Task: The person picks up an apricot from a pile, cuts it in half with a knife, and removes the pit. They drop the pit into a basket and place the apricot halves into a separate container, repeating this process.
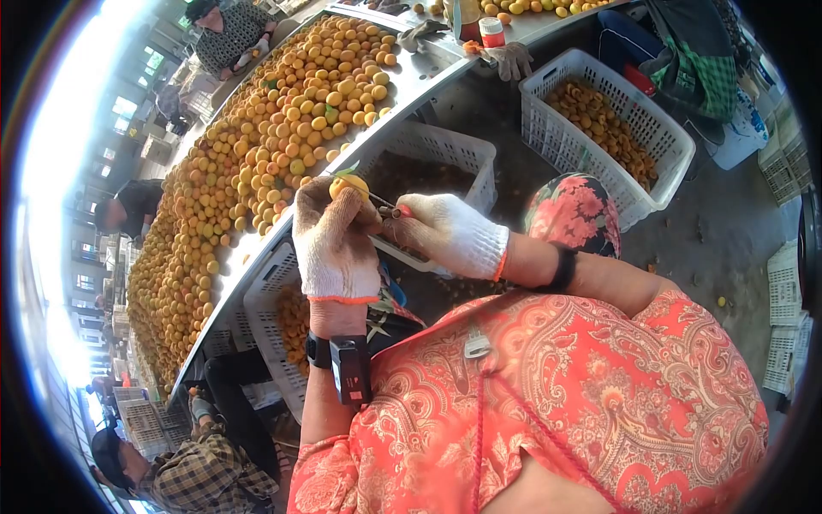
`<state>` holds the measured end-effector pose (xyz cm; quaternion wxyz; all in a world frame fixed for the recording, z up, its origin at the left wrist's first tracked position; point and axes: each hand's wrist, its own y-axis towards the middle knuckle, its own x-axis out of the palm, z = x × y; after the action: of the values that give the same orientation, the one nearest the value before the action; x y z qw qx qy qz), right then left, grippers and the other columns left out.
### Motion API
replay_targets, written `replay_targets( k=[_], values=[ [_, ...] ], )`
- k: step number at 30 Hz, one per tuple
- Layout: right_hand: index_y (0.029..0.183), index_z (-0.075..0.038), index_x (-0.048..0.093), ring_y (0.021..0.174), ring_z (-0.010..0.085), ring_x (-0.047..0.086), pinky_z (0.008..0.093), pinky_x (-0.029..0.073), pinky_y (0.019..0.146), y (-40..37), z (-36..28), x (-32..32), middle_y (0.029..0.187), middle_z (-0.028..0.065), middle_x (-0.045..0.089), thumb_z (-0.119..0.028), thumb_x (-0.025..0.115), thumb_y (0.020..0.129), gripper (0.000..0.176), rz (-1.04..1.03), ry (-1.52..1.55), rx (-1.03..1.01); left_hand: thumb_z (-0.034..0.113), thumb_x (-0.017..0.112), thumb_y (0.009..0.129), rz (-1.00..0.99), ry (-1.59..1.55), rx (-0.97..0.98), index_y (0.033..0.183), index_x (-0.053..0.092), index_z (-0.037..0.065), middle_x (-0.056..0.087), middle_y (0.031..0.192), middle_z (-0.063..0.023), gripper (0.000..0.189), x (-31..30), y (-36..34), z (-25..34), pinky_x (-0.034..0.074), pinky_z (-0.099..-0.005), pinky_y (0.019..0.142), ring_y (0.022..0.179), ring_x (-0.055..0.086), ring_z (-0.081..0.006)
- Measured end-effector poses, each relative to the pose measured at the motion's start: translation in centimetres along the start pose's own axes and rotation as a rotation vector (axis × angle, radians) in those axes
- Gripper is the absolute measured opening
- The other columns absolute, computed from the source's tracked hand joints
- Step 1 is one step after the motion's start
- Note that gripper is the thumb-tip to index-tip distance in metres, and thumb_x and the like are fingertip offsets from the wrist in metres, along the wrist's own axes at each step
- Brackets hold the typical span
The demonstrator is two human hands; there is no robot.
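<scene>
My left hand (336, 236), in a stained white glove, grips a yellow-orange fruit (349, 185) with a green leaf on it. Close beside it on the right, my right hand (441, 231), also gloved, is closed round the red handle (402, 211) of a small tool. The tool's thin metal part reaches toward the fruit; its tip is hard to make out. Both hands are above a white crate (481, 163) with dark contents. Beyond them a large heap of similar fruits (282, 120) lies on a metal table (415, 77).
A white crate (548, 137) of fruit pieces stands at the right, another crate (265, 295) below the table's edge. A glove (511, 62) and a red-and-white jar (491, 32) lie at the table's edge. Co-workers (231, 38) (205, 471) sit around the table.
</scene>
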<state>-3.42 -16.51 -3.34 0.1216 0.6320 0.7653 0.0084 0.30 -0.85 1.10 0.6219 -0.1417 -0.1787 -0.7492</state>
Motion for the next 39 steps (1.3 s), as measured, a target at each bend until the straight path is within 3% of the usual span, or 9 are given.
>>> replay_targets(
  k=[8, 29, 32, 34, 38, 39],
  values=[
    [0.092, 0.0, 0.06, 0.079, 0.0347, 0.067, 0.0401, 0.05, 0.069, 0.0, -0.2, 0.1, 0.081, 0.0217, 0.064, -0.028, 0.06, 0.097, 0.028, 0.002, -0.028, -0.002, 0.003, 0.067, 0.085, 0.004, -0.013, -0.008, 0.102, 0.054, 0.0, 0.06, 0.085, -0.0113, 0.022, 0.1, -0.1, 0.2, 0.044, -0.0297, 0.054, 0.062, 0.054, -0.0162],
    [0.092, -0.001, 0.063, 0.081, 0.0361, 0.068, 0.041, 0.051, 0.068, 0.3, 1.4, 0.5, 0.083, 0.0213, 0.066, -0.028, 0.057, 0.097, 0.029, 0.035, -0.101, -0.031, 0.007, 0.072, 0.085, 0.057, -0.124, -0.186, 0.1, 0.056, 0.007, 0.059, 0.085, -0.0071, 0.021, -0.8, 0.3, -0.5, 0.04, -0.0261, 0.054, 0.062, 0.049, -0.013],
    [0.092, -0.001, 0.064, 0.077, 0.0288, 0.068, 0.0392, 0.051, 0.068, 0.3, 1.6, 0.6, 0.081, 0.0187, 0.067, -0.026, 0.06, 0.096, 0.025, 0.007, -0.046, 0.003, 0.008, 0.072, 0.085, 0.041, -0.147, -0.191, 0.101, 0.055, 0.007, 0.059, 0.085, -0.0068, 0.022, -1.0, 0.3, -0.9, 0.04, -0.0265, 0.054, 0.062, 0.049, -0.0133],
    [0.091, -0.002, 0.061, 0.073, 0.0071, 0.052, 0.0294, 0.046, 0.065, 0.3, 1.2, 0.7, 0.075, 0.0026, 0.059, -0.017, 0.065, 0.093, 0.015, -0.013, 0.093, 0.085, 0.008, 0.072, 0.085, 0.038, -0.142, -0.191, 0.101, 0.055, 0.007, 0.059, 0.085, -0.007, 0.023, -1.1, 0.3, -0.9, 0.041, -0.0268, 0.054, 0.062, 0.049, -0.0136],
    [0.091, -0.002, 0.062, 0.074, 0.0071, 0.052, 0.029, 0.046, 0.065, 0.4, 1.6, 0.7, 0.075, 0.0024, 0.059, -0.017, 0.065, 0.093, 0.016, -0.015, 0.056, 0.081, 0.009, 0.072, 0.085, 0.051, -0.14, -0.198, 0.101, 0.054, 0.006, 0.058, 0.086, -0.0079, 0.024, -1.1, 0.3, -1.1, 0.041, -0.0276, 0.054, 0.061, 0.049, -0.0143],
    [0.09, -0.002, 0.063, 0.074, 0.0088, 0.056, 0.0311, 0.048, 0.066, 0.4, 1.8, 0.7, 0.075, 0.0069, 0.063, -0.022, 0.064, 0.093, 0.021, -0.001, 0.038, 0.057, 0.009, 0.072, 0.085, 0.052, -0.14, -0.197, 0.101, 0.054, 0.006, 0.058, 0.086, -0.0079, 0.024, -1.2, 0.4, -1.2, 0.041, -0.0276, 0.054, 0.061, 0.049, -0.0143]
  ],
)
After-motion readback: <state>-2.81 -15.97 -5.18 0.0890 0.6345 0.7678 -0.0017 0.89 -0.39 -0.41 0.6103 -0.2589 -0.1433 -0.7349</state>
